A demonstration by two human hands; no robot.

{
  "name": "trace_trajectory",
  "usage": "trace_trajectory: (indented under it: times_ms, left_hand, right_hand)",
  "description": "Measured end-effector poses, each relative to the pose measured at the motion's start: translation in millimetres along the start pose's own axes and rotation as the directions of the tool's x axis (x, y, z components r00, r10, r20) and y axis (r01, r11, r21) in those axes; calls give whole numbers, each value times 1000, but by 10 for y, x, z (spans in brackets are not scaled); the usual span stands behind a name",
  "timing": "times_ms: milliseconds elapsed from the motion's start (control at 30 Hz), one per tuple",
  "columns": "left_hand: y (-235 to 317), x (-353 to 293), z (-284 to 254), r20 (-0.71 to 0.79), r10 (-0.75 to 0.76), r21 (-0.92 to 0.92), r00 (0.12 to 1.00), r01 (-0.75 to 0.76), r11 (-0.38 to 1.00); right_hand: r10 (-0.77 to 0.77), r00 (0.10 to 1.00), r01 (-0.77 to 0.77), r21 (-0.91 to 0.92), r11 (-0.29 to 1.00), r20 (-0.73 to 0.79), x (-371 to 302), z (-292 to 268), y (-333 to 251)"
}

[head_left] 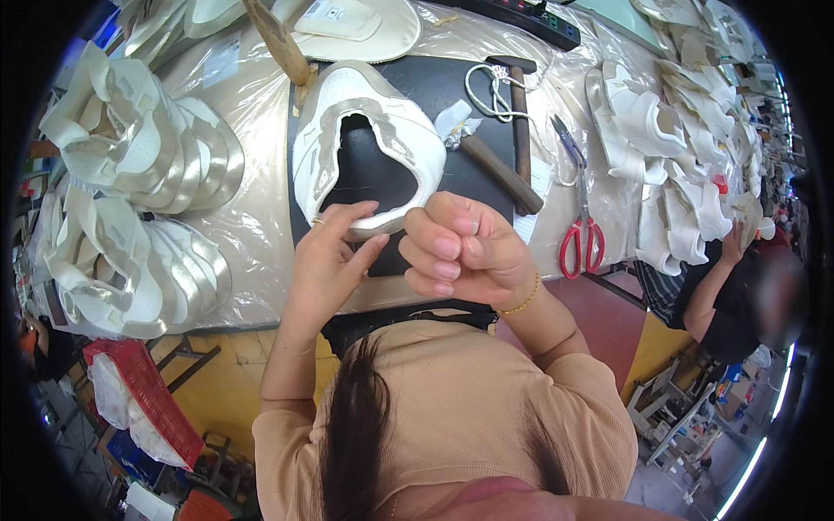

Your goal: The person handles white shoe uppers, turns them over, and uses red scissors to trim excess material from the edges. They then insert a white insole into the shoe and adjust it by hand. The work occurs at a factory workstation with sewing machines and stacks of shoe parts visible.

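Note:
A white and beige shoe upper point(415, 130) lies on a black mat point(478, 82) in front of me, its opening showing the dark mat through it. At its near edge, my left hand point(334, 256) has its fingers and thumb closed on the rim. My right hand point(469, 247) is raised just right of that edge, fingers curled into a fist. Whatever it may hold is hidden by the fingers.
Right of the upper lie a hammer point(521, 130), a wooden-handled tool point(502, 174), white cord point(473, 87) and red-handled scissors point(582, 247). Stacked uppers point(156, 148) fill the left; more uppers point(651, 122) lie right. A power strip point(530, 22) runs behind. Another person point(717, 286) works at right.

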State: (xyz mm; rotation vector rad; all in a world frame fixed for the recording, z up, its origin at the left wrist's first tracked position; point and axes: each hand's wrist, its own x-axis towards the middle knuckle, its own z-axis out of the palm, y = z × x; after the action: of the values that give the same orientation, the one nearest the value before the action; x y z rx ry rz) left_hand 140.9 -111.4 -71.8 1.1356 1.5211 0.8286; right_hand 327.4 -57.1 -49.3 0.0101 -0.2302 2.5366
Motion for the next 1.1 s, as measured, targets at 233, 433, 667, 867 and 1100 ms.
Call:
trace_trajectory:
  times_ms: [233, 433, 667, 867, 1100]
  left_hand:
    - [297, -37, -33, -179, 373, 21, 910, -376, 927]
    - [304, 60, 73, -133, 529, 184, 838, -503, 844]
    - [-22, 220, 269, -80, 570, 523, 817, -453, 722]
    - [-158, 257, 302, -79, 642, 556, 763, -500, 663]
    - [-38, 183, 282, -166, 575, 296, 801, -516, 804]
  right_hand:
    - [12, 1000, -13, 77, 997, 7, 25, 37, 21]
    - [-229, 962, 127, -496, 859, -150, -146, -25, -255]
    - [-902, 414, -659, -644, -389, 121, -750, -701, -1427]
    - [-908, 417, -772, -512, -376, 38, -961, -1257, -1698]
    - [-904, 390, -439, -829, -347, 172, -522, -802, -1432]
